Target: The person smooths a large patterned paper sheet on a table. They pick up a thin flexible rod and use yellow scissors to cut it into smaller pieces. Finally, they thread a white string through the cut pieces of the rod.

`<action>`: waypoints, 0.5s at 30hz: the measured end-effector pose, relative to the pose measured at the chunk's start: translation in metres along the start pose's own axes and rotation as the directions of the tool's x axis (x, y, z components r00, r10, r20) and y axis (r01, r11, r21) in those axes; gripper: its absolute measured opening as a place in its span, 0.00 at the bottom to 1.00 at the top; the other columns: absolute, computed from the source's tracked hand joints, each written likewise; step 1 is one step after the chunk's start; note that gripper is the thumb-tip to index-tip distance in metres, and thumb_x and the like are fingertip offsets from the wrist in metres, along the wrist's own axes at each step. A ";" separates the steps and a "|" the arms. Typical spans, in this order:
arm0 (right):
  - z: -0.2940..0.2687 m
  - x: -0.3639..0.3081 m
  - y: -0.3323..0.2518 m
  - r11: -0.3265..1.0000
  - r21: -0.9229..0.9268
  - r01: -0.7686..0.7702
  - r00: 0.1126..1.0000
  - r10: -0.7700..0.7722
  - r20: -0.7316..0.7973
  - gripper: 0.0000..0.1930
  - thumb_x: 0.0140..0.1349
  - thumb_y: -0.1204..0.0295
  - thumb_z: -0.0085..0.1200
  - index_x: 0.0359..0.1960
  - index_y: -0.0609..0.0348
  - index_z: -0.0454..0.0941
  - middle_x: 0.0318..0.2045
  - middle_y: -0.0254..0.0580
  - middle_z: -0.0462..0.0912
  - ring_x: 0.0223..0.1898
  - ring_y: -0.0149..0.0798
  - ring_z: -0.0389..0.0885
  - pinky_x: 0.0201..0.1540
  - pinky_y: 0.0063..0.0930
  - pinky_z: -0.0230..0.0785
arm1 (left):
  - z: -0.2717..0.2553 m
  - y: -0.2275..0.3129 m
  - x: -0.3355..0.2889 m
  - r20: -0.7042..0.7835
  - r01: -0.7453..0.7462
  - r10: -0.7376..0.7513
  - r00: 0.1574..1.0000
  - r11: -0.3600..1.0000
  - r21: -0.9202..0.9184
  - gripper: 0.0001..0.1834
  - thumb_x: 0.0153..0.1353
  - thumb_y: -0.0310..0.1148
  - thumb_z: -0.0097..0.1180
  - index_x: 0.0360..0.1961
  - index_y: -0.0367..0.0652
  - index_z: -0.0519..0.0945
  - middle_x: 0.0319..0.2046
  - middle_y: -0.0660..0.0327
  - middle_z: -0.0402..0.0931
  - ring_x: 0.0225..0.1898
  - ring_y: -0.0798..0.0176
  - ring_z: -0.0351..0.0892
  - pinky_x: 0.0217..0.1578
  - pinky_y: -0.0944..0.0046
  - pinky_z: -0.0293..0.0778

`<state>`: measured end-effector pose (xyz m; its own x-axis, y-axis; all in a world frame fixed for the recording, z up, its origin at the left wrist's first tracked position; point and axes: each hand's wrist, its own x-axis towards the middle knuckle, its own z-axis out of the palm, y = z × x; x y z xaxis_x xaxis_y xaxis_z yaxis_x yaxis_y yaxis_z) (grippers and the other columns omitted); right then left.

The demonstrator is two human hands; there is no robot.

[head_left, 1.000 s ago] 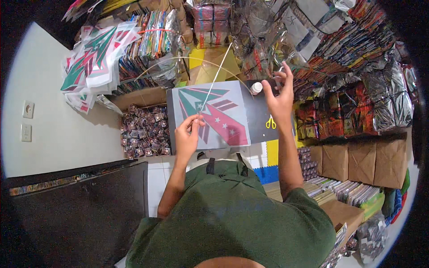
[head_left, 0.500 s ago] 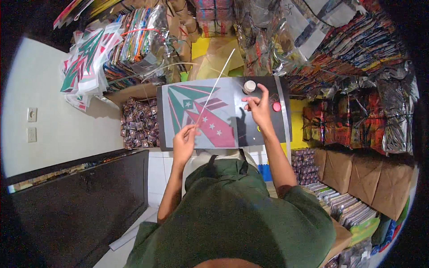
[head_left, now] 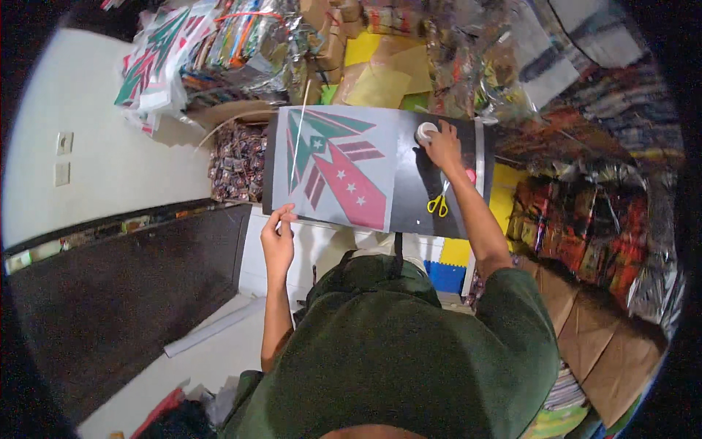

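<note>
My left hand (head_left: pixel 278 233) is closed, pinching the lower end of a thin pale stick (head_left: pixel 300 139) at the near edge of the black board (head_left: pixel 409 212). The stick rises over the left part of a printed sheet (head_left: pixel 387 157) with green and red shapes and white stars. At the board's far right, the fingers of my right hand (head_left: pixel 444 150) are closed round a small round white container (head_left: pixel 425 131). Scissors with yellow handles (head_left: pixel 437 205) lie on the board below that hand. A pink-red round lid (head_left: pixel 472 176) shows partly beside my right forearm.
Small wrapped packets (head_left: pixel 238 161) fill a box left of the board. Similar printed sheets (head_left: pixel 157 62) hang at the far left. Bagged stacks (head_left: pixel 241 51) and brown paper packages (head_left: pixel 570 314) crowd round the board. A dark panel (head_left: pixel 131 285) stands at lower left.
My right hand has come onto the white container and gripped it. My left hand has moved left and nearer me with the stick, which now stands steeper. The view has shifted, showing the scissors fully.
</note>
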<state>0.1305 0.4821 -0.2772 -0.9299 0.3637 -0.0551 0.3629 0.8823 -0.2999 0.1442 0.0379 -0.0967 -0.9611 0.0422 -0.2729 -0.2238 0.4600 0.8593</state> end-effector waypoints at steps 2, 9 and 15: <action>0.001 0.010 -0.003 0.997 -0.062 -0.041 0.996 0.047 0.082 0.17 0.62 0.55 0.66 0.47 0.50 0.91 0.69 0.54 0.70 0.69 0.61 0.68 0.63 0.55 0.74 | 0.002 0.000 0.002 -0.026 -0.028 0.028 0.999 1.000 0.000 0.15 0.77 0.29 0.50 0.56 0.37 0.84 0.38 0.65 0.85 0.25 0.79 0.66 0.25 0.73 0.62; 0.009 0.015 -0.001 0.991 -0.084 -0.103 0.992 0.109 0.060 0.18 0.65 0.50 0.63 0.43 0.49 0.92 0.68 0.50 0.69 0.70 0.60 0.65 0.61 0.63 0.73 | 0.004 0.023 0.011 0.007 -0.069 0.070 0.998 0.992 -0.106 0.15 0.78 0.31 0.51 0.57 0.38 0.83 0.37 0.68 0.81 0.21 0.81 0.62 0.20 0.73 0.57; -0.045 0.007 -0.019 0.999 -0.004 -0.053 0.973 0.050 -0.223 0.16 0.67 0.53 0.62 0.43 0.51 0.91 0.59 0.52 0.77 0.64 0.59 0.72 0.65 0.56 0.70 | -0.007 0.028 0.031 0.093 -0.123 0.147 0.985 0.967 -0.223 0.15 0.80 0.33 0.49 0.59 0.38 0.81 0.38 0.68 0.79 0.18 0.84 0.62 0.17 0.75 0.56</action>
<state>0.1202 0.4812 -0.2295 -0.8734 0.4653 0.1439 0.4116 0.8631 -0.2928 0.1066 0.0460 -0.0781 -0.9643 0.1914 -0.1828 -0.1341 0.2421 0.9609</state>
